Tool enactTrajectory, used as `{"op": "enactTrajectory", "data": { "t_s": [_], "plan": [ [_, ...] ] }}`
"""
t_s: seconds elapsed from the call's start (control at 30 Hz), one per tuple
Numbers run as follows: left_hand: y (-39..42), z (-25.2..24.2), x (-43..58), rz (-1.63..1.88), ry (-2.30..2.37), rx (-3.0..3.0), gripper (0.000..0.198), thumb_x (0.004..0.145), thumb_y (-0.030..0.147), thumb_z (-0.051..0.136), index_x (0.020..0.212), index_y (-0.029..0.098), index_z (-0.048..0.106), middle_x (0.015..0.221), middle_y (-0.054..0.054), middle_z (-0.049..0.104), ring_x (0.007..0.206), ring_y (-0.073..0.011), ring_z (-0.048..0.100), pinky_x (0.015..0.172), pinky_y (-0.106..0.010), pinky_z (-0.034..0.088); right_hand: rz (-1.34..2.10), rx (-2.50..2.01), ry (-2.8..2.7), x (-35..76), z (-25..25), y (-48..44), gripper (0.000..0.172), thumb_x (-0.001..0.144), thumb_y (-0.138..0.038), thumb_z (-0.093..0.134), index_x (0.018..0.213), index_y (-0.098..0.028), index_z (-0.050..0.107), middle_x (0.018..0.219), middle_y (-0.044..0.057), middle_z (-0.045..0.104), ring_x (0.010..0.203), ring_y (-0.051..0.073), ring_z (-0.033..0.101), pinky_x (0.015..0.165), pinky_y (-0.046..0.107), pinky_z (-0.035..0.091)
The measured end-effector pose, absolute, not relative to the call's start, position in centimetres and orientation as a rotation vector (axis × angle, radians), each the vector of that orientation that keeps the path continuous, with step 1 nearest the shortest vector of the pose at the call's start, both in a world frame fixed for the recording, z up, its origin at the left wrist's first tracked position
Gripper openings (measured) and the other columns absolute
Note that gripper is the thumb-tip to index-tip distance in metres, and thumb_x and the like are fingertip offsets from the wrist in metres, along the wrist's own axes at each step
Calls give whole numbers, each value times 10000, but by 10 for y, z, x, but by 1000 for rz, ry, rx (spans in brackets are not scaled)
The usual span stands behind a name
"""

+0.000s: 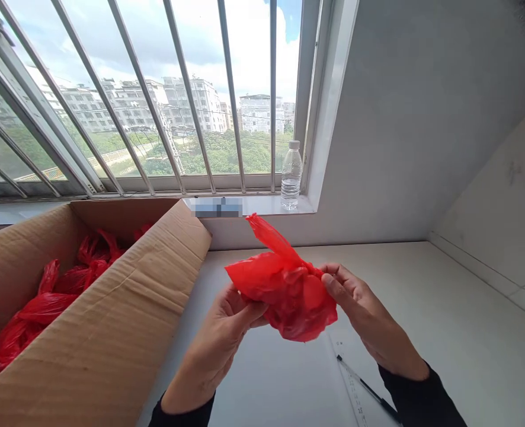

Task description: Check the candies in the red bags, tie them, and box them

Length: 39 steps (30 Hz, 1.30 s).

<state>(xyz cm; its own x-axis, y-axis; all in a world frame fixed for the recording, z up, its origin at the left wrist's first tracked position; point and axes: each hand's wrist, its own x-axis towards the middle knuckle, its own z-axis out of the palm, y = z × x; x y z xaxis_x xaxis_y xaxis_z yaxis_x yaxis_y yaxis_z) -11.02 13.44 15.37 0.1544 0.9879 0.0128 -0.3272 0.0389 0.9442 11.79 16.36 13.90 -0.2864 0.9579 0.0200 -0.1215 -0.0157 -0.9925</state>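
Observation:
A red plastic bag (289, 296), knotted near its top, is held up above the white table. My left hand (227, 332) grips its left side between thumb and fingers. Close to the knot, my right hand (355, 302) pinches the bag's right edge. One loose end of the bag points up and to the left. Something bulky shows dimly through the thin plastic, but I cannot make out what it is. On the left, a cardboard box (111, 320) holds several similar red bags (44, 305).
A clear ruler (350, 379) and a black pen (369, 388) lie on the table (422, 296) below my right forearm. A water bottle (291, 178) stands upright on the windowsill (262, 206). Behind are window bars (191, 95); a wall (405, 118) rises at the right.

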Motion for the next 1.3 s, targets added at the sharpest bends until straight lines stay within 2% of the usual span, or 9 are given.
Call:
{"op": "enactTrajectory", "data": {
  "t_s": [0.2,0.4,0.53,0.6,0.67,0.8,0.93,1.1,1.3],
  "plan": [
    [138,148,-121,1257,1019,1132,173,802,351,840,932,238,821,1095,-58,795,1106,-276,682,981,-327,524,1247,-996,-1484,117,140,162,282,957,-551,650,987,-272,656,965,3,662,904,187,606,824,304,490],
    [147,145,-132,1288,1198,1090,216,912,377,689,1054,265,807,1150,-37,777,1216,-253,625,1048,-301,450,1265,-1004,-1440,112,147,152,263,919,-530,699,930,-273,645,897,4,636,825,196,603,733,315,539],
    [144,148,-124,1128,1158,1235,290,901,440,714,1049,210,808,1113,-86,773,1091,-271,666,914,-302,512,1301,-1014,-1490,108,151,150,232,943,-505,674,948,-273,661,919,6,633,815,193,609,704,309,543],
    [140,148,-117,1055,1114,1308,322,909,452,698,1123,224,774,1083,-86,768,1019,-279,687,836,-315,535,1284,-1019,-1526,108,153,150,207,958,-480,661,948,-274,680,935,7,644,836,193,616,738,315,537],
    [137,146,-111,1029,1071,1357,285,913,431,692,1109,232,746,1002,-66,755,901,-251,689,741,-292,524,1245,-1032,-1566,108,153,150,186,973,-449,647,938,-273,698,936,9,663,870,200,623,789,328,526],
    [140,137,-108,1042,984,1364,237,893,442,701,893,206,676,837,-20,658,723,-167,582,632,-248,455,1197,-1060,-1580,107,149,151,170,974,-420,647,914,-275,709,913,6,684,861,206,626,803,345,512],
    [145,141,-120,1072,1038,1352,253,912,443,689,859,202,634,768,2,601,649,-130,493,579,-226,402,1070,-1096,-1495,116,140,160,176,967,-446,659,910,-284,699,958,1,693,936,218,633,878,364,482],
    [143,157,-132,1203,1240,1359,245,952,445,653,877,213,640,863,-2,647,804,-152,577,733,-216,454,1031,-1119,-1284,130,138,171,197,974,-480,641,939,-287,642,1044,-2,693,978,211,603,943,363,426],
    [138,154,-104,1210,1233,1391,294,930,476,666,1160,295,697,1278,-44,678,1132,-257,621,878,-278,507,1179,-1009,-1373,114,138,165,204,1015,-475,579,956,-282,604,965,-8,676,861,184,597,853,327,453]
  ]
}}
